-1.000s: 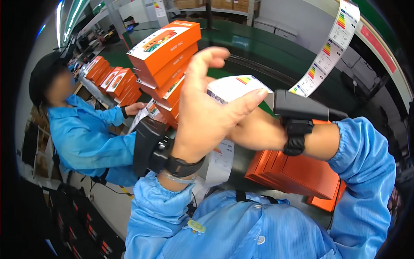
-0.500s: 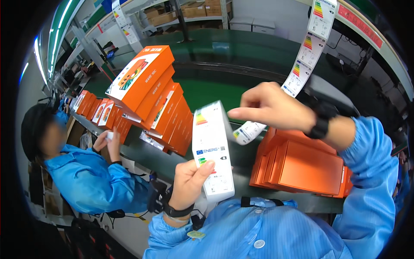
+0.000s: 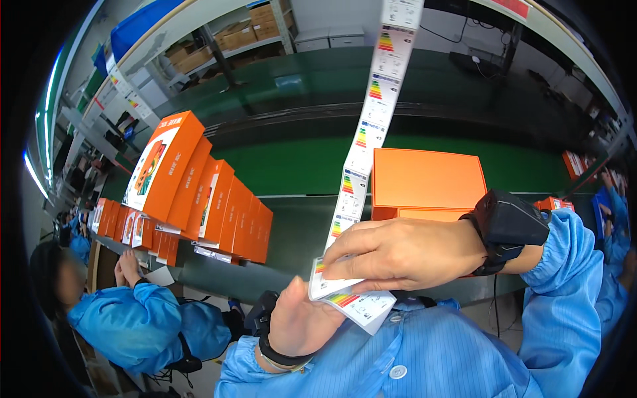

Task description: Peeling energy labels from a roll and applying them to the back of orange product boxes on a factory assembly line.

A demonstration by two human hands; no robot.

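A long strip of white energy labels (image 3: 361,159) with coloured bars hangs from above and comes down to my hands. My left hand (image 3: 302,325) supports its folded lower end, palm up; the thumb stands up beside the strip and the other fingers are hidden under the labels. From above, my right hand (image 3: 411,255) lies over the same fold, its fingers bent and pressed on the labels. One loose end of the strip sticks out below the right fingers, near my jacket. Just beyond the right hand is an orange box (image 3: 428,179), partly covered by it.
A tall stack of orange boxes (image 3: 232,212) stands on the dark bench to the left. Past it are smaller stacks (image 3: 136,229) and a co-worker in a blue jacket (image 3: 133,318). A green belt (image 3: 298,169) crosses behind. Another person's blue sleeve (image 3: 614,265) shows at far right.
My right hand has come down and left onto the labels. My left hand has lowered and turned palm up, its thumb off the strip. The view has swung right.
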